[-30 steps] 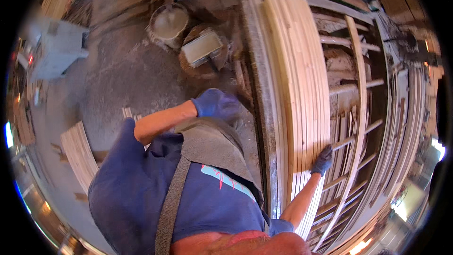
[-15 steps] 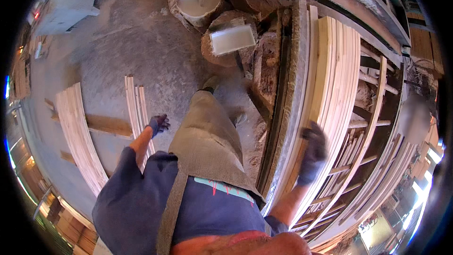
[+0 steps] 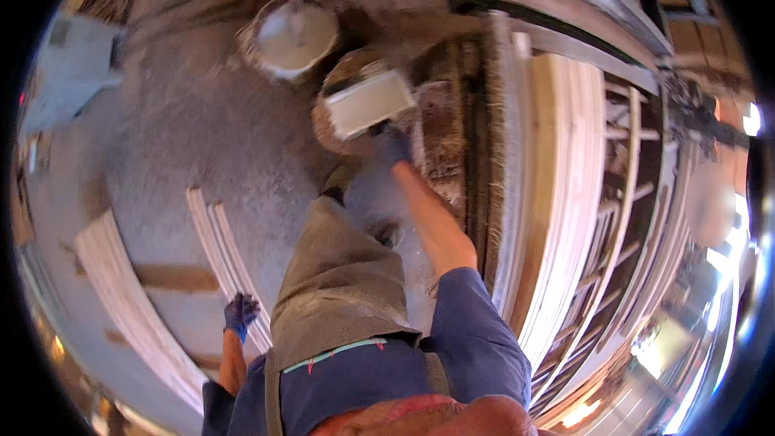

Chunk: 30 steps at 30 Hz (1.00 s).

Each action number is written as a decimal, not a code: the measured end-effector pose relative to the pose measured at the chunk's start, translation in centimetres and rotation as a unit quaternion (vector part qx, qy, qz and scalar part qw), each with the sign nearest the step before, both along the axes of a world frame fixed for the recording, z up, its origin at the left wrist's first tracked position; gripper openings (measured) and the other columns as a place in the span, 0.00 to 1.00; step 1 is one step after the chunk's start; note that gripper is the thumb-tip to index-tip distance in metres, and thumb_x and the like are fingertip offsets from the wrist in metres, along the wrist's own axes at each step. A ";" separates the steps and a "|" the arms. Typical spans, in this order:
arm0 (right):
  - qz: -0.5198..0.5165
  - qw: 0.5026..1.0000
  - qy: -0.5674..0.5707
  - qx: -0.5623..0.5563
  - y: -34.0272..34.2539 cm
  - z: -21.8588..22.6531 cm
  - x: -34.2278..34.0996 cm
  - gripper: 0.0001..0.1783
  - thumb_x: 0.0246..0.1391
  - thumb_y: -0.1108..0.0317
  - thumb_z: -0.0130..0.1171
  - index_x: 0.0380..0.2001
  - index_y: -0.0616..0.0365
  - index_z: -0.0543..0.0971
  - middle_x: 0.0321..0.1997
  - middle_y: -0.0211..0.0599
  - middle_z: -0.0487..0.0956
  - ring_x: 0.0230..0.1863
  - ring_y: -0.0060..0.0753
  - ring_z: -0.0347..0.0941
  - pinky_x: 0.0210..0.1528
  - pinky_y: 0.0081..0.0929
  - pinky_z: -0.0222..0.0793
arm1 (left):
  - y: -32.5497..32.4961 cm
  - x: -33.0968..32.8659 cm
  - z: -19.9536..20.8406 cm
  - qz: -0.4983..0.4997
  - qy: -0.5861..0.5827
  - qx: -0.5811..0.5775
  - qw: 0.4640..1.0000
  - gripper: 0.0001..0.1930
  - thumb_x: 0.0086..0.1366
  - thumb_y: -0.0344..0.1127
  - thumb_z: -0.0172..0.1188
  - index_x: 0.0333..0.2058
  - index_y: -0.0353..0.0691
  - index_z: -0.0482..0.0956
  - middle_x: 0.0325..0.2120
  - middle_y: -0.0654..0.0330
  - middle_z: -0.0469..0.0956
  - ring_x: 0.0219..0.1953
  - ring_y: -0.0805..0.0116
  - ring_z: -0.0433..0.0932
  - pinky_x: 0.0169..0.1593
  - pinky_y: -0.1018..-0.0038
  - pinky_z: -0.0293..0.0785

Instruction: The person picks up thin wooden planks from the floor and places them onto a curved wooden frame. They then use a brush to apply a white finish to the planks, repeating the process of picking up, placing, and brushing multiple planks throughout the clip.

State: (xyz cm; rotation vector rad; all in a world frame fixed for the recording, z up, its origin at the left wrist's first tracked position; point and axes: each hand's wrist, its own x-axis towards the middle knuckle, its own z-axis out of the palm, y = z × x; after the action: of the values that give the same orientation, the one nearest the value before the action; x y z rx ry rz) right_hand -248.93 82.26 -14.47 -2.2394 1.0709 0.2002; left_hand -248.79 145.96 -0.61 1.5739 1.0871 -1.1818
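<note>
My right hand, in a dark glove, reaches forward to the near edge of a white rectangular tray. Its fingers are blurred at the tray's rim, and I cannot tell whether they grip it. The tray sits on a round, brown-crusted container. Low on the left is my left hand, also gloved, with loosely bent fingers apart and nothing visible in them. It is beside a few narrow wooden strips; whether it touches them is unclear.
A bucket of pale liquid stands beyond the tray. To my right, a long stack of pale boards lies along a bench edge. More boards rest on crosspieces at the left. A pale block-shaped object stands far left.
My right hand has left the board stack and swung forward and left to the tray. My left hand has moved back toward me beside the strips. The whole view has shifted.
</note>
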 end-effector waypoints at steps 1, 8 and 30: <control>0.000 0.999 0.017 0.033 1.0 5.1 1.8 0.22 0.57 0.51 0.48 0.40 0.57 0.79 0.40 0.56 0.81 0.46 0.56 0.77 0.45 0.46 0.73 | 0.0 -2.4 -0.7 0.025 0.026 0.013 0.999 0.23 0.65 0.57 0.55 0.40 0.40 0.76 0.26 0.56 0.80 0.23 0.62 0.79 0.24 0.70 0.73; 0.002 0.990 -0.132 -0.058 2.1 27.0 -2.9 0.20 0.58 0.50 0.52 0.41 0.55 0.78 0.31 0.53 0.80 0.33 0.59 0.77 0.36 0.48 0.73 | -5.3 -0.2 -3.9 -0.117 0.060 -0.123 0.984 0.22 0.66 0.57 0.52 0.41 0.43 0.77 0.27 0.59 0.78 0.20 0.64 0.72 0.22 0.68 0.67; -0.518 0.842 -0.147 0.037 18.8 47.7 -70.2 0.06 0.54 0.72 0.53 0.35 0.57 0.77 0.17 0.26 0.71 0.14 0.16 0.62 0.14 0.20 0.55 | -12.6 -11.8 -9.5 -0.504 0.056 -0.106 0.855 0.18 0.70 0.51 0.49 0.43 0.42 0.77 0.33 0.54 0.83 0.25 0.60 0.80 0.27 0.62 0.74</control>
State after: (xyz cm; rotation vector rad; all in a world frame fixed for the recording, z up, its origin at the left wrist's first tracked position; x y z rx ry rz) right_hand -319.15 101.03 33.19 -1.2779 1.8578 -0.5355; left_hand -260.56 133.40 -10.09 1.9508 0.0824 -2.0001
